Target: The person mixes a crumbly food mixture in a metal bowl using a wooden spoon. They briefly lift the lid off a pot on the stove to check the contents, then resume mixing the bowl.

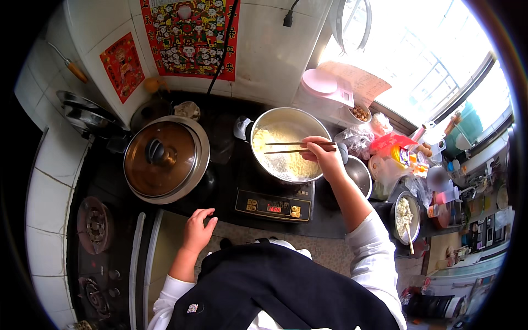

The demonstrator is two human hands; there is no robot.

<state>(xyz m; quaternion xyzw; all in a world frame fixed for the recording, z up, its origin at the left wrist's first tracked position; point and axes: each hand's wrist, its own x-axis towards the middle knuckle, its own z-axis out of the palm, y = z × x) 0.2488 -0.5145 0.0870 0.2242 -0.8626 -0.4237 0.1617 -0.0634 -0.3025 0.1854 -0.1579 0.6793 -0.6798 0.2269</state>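
Over a steel pot (328, 128), my right hand (321, 152) grips a pair of dark chopsticks (284, 151), held slightly apart. Their tips reach across to the pot's left side, above pale yellow food (261, 140) lying in cloudy, whitish contents; I cannot tell whether the tips touch it. The pot stands on a black induction cooker (247, 212) with a lit red display. My left hand (199, 229) holds nothing, its thumb apart from the fingers, near the counter's front edge. Beyond it sits a wide steel pot (204, 144) under a brown glass lid (140, 171).
Right of the cooker are a steel bowl (358, 173), plastic bags (357, 140) and a pan (416, 222) of white crumbly food with a spoon. A pink kitchen scale (321, 82) and a small bowl of brown pieces (359, 113) stand behind. At left is a gas hob (93, 272).
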